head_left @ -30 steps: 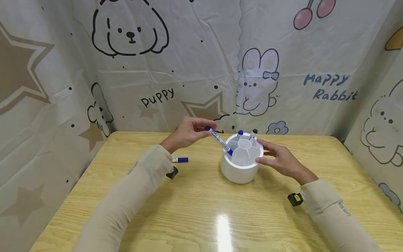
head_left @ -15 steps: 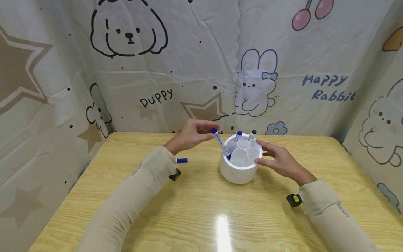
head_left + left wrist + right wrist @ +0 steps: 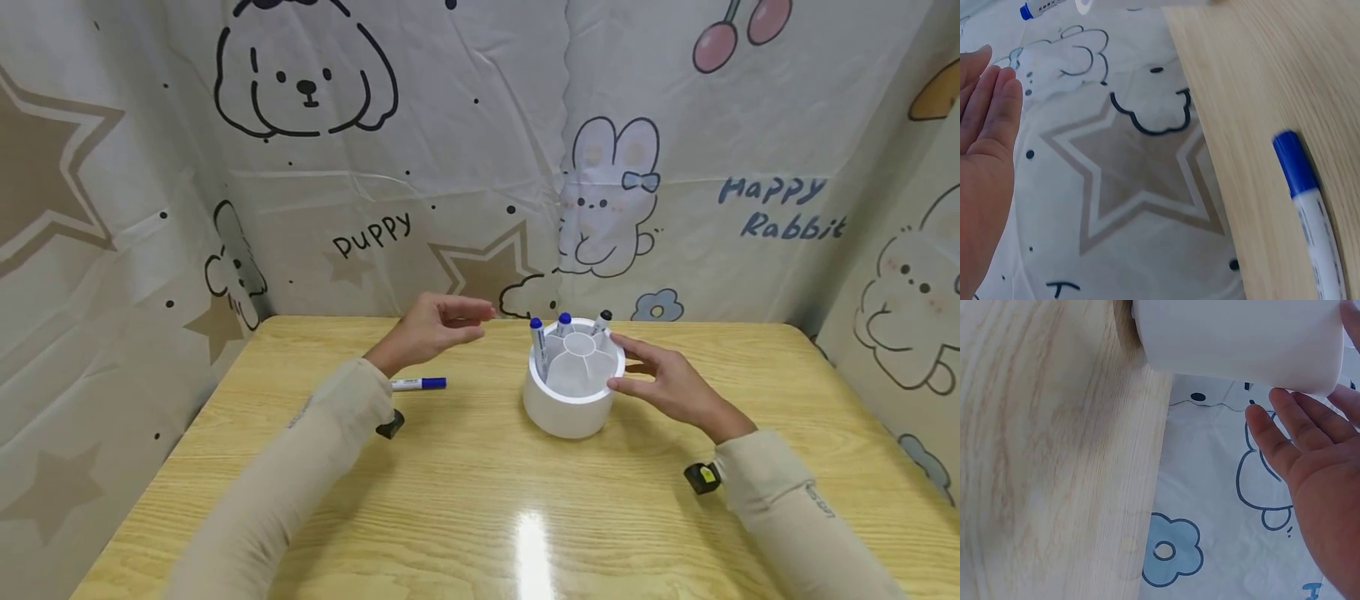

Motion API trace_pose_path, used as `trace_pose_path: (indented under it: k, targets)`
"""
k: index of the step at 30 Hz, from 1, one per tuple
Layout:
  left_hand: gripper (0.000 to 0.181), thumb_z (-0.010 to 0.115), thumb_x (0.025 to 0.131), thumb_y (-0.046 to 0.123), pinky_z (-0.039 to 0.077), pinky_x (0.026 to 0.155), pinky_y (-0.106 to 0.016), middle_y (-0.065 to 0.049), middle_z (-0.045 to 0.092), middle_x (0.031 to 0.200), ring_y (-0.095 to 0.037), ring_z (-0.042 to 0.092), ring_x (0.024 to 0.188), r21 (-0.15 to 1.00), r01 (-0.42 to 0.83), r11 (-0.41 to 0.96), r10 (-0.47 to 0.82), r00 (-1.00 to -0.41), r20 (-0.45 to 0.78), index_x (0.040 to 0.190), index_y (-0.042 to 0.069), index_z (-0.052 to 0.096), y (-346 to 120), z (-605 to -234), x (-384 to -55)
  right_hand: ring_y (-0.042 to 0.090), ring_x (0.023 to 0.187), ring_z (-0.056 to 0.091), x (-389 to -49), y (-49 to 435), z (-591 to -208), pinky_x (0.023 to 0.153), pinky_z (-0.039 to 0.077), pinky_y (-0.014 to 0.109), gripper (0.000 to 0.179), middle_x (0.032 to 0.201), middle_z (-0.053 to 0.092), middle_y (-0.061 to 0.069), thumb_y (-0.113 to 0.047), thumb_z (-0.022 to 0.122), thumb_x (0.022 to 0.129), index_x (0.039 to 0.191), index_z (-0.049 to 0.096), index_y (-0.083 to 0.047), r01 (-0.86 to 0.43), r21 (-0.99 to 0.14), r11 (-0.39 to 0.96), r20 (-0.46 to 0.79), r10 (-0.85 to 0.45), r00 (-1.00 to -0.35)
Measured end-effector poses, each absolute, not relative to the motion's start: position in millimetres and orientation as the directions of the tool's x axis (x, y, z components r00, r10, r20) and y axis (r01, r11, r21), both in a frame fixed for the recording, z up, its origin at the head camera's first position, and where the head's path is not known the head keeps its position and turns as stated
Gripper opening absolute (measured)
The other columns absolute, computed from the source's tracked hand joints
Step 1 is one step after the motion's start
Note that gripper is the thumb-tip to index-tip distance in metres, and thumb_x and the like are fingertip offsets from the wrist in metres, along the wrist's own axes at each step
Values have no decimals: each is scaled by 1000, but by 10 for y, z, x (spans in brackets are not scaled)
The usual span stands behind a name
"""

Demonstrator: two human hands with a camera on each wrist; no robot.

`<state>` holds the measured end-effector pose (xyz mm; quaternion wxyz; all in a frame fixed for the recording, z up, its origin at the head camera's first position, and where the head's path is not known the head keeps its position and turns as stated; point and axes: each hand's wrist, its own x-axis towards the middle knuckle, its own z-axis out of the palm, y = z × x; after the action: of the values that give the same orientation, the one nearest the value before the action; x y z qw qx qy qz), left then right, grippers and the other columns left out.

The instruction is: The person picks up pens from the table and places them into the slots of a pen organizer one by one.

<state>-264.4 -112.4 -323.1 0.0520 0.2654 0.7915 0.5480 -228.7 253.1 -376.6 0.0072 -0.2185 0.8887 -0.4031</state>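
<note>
A round white pen holder point(image 3: 570, 417) with divided compartments stands on the table. My right hand point(image 3: 678, 387) holds its right side, thumb toward the front and fingertips at the rim farther back. In the right wrist view several fingers point(image 3: 1272, 437) of that hand extend loosely beside the white wall. A blue-capped marker point(image 3: 538, 346) leans upright in the holder's left compartment. Another blue-capped marker point(image 3: 564, 325) and a black-capped marker point(image 3: 602, 321) stand at the back. My left hand point(image 3: 431, 329) hovers left of the holder with extended fingers and nothing in them.
One more blue-capped marker point(image 3: 1310, 206) lies on the wooden table point(image 3: 465, 517), below the left hand and partly behind its sleeve in the head view. A printed fabric curtain point(image 3: 465, 167) rises behind the table and along both sides.
My left hand has lowered the blue-capped marker into the holder's left compartment, let go, and drawn back to the left. The right hand has stayed on the holder.
</note>
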Motion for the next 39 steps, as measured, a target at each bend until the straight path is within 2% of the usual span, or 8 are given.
trace_pose_path:
  k: [10, 22, 31, 39]
  targets:
    - [36, 70, 93, 1, 55, 93, -31, -21, 65, 126, -29, 65, 115, 899, 342, 275, 465, -865, 187, 128, -5, 64, -1489, -3316, -2603, 46, 125, 53, -2326, 2510, -3801, 100, 47, 56, 68, 151, 40, 25, -17, 69, 96, 152, 35, 2, -410, -749, 521, 199, -413, -889]
    - [38, 70, 94, 7, 55, 91, -33, -21, 65, 127, -38, 62, 117, 861, 280, 424, 438, -896, 76, 130, -5, 63, -2120, -3530, -2505, 45, 125, 53, -2320, 2528, -3797, 102, 45, 59, 66, 153, 38, 23, -17, 67, 98, 153, 35, 0, -388, -772, 503, 176, -418, -891]
    - [43, 70, 95, 10, 52, 96, -45, -21, 63, 130, -38, 61, 119, 799, 254, 546, 390, -920, 25, 134, -6, 59, -2499, -3733, -2424, 45, 125, 53, -2321, 2525, -3817, 101, 45, 58, 65, 152, 39, 24, -14, 69, 97, 152, 37, 1, -403, -765, 502, 191, -421, -887]
    - [38, 70, 95, 8, 48, 101, -51, -22, 63, 129, -38, 59, 121, 749, 233, 620, 369, -929, -17, 129, -7, 63, -2621, -3859, -2424, 43, 121, 56, -2310, 2527, -3840, 99, 48, 55, 59, 147, 45, 25, -12, 69, 96, 147, 42, 3, -426, -759, 493, 222, -419, -880]
